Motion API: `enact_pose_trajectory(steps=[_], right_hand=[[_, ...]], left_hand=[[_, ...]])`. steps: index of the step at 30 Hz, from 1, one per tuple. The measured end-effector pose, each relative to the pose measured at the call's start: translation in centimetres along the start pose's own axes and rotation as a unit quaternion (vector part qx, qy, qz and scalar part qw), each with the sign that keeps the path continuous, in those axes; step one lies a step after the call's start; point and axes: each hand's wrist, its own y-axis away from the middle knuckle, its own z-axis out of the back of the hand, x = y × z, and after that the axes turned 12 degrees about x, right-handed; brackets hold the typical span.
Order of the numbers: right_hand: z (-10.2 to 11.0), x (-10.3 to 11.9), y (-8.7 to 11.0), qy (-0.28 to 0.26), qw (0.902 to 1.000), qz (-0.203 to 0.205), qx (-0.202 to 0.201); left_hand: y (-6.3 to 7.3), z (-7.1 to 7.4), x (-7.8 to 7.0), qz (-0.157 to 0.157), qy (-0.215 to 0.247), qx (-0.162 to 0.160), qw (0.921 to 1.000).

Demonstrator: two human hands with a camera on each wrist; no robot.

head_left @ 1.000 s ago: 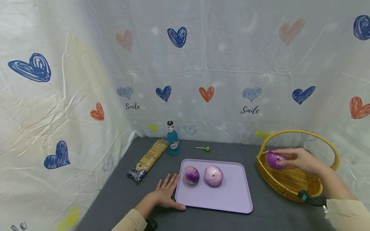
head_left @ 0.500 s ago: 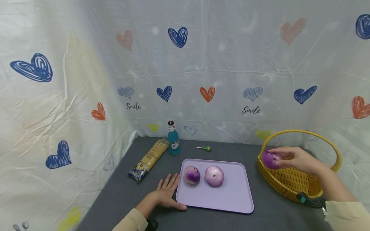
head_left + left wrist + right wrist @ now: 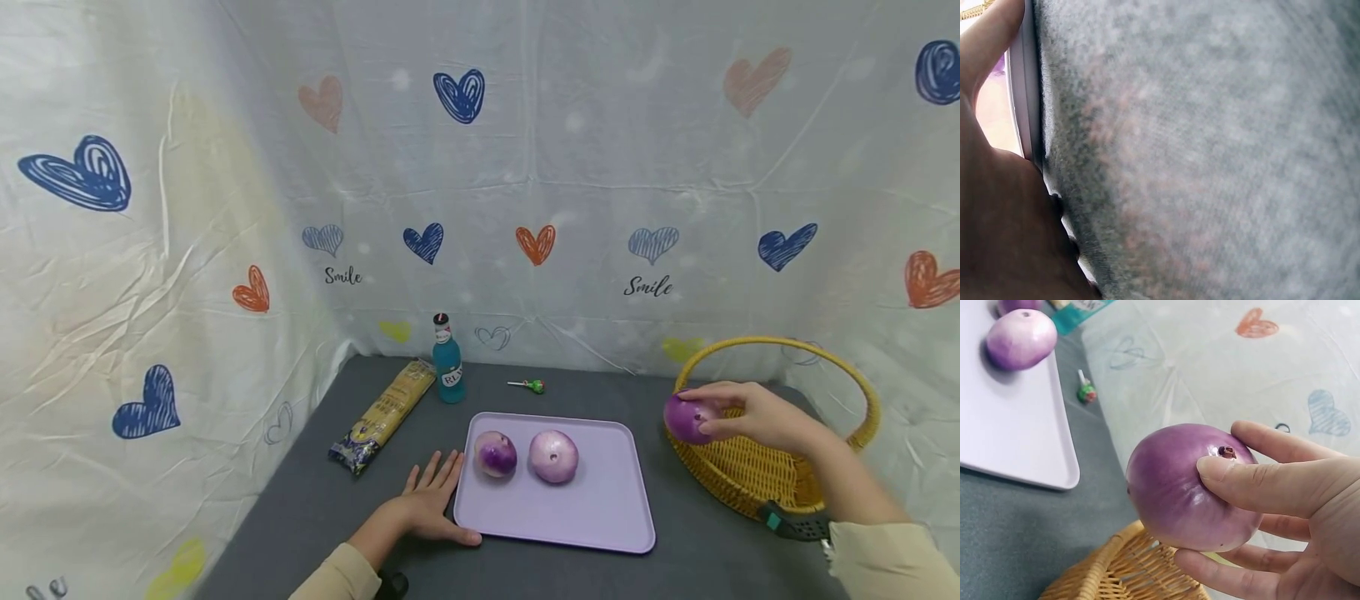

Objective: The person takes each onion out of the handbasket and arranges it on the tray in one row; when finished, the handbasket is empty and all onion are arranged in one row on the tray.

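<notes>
My right hand (image 3: 757, 417) grips a purple onion (image 3: 686, 418) between thumb and fingers, over the left rim of the yellow wicker basket (image 3: 720, 487). In the right wrist view the thumb presses on the held onion (image 3: 1188, 494) near its dark stem end. My left hand (image 3: 431, 504) lies with fingers spread on the dark cloth, at the left edge of a lilac tray (image 3: 600, 512). Two more onions sit on that tray: a two-toned onion (image 3: 496, 454) at the left and a paler onion (image 3: 554, 457) beside it.
Behind the tray lies a lollipop (image 3: 536, 387). A blue bottle (image 3: 449, 367) stands upright at the back, next to a long yellow packet (image 3: 386, 417). The basket's arched handle (image 3: 780, 340) rises around my right forearm. A white curtain (image 3: 585, 150) printed with hearts hangs behind.
My right hand has moved left with the onion, from above the basket's inside to its left rim. The left hand and the tray have stayed in place.
</notes>
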Motion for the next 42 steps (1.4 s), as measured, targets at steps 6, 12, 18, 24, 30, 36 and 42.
enact_pose_trajectory(steps=[6, 12, 18, 24, 30, 36, 42], right_hand=[[-0.4, 0.7, -0.7, -0.017, 0.9997, 0.017, 0.008], [-1.0, 1.3, -1.5, -0.026, 0.9993, 0.026, 0.011], [-1.7, 1.5, -2.4, -0.010, 0.9996, 0.023, 0.010], [-2.2, 1.7, -3.0, -0.017, 0.9992, 0.034, 0.016], [-2.4, 1.9, -3.5, -0.033, 0.9980, 0.047, 0.028], [-2.8, 1.9, -3.9, -0.041, 0.9968, 0.057, 0.038], [-3.2, 1.9, -4.4, -0.023, 0.9969, 0.067, 0.033]], left_hand=[[0.0, 0.1, 0.0, -0.002, -0.002, 0.000, 1.0000], [0.1, 0.1, 0.1, 0.005, -0.002, 0.002, 1.0000], [0.1, 0.2, 0.1, 0.003, -0.003, 0.002, 1.0000], [0.2, 0.3, 0.1, 0.004, -0.001, 0.001, 1.0000], [0.2, 0.1, 0.2, 0.003, 0.002, -0.001, 1.0000], [-0.2, -0.1, 0.4, -0.011, 0.020, 0.002, 0.9997], [-0.7, -0.5, 0.7, -0.021, 0.012, -0.015, 0.9996]])
